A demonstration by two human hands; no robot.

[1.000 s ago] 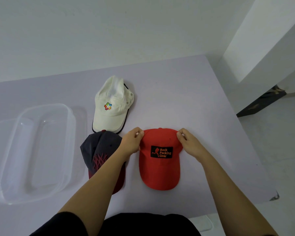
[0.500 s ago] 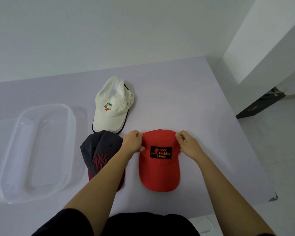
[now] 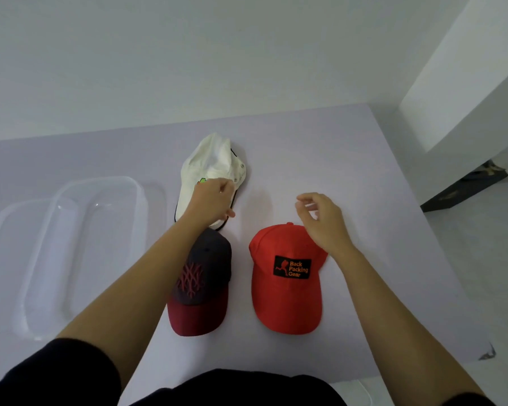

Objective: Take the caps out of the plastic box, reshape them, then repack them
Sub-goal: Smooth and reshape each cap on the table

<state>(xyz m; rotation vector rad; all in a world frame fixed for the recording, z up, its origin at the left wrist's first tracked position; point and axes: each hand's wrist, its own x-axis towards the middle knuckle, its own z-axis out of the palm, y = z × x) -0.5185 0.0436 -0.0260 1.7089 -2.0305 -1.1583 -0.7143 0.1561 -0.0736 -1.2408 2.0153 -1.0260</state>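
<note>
On the lilac table [image 3: 320,159], the left hand [image 3: 211,200] rests on a crumpled white cap [image 3: 210,165]; the right hand [image 3: 323,221] hovers loosely open, empty, above a smooth red cap [image 3: 285,288].

Three caps on a table [image 3: 320,148]; plastic box [image 3: 79,253] far left; two caps [image 3: 201,285] [image 3: 285,285] side by side; third cap [image 3: 211,165] behind them.

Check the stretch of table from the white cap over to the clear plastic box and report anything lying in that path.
Nothing visible blocks it. The white cap lies just right of the plastic box, with only bare table between them. The dark cap sits nearer the person, out of that path. The left hand is over the white cap.
</note>
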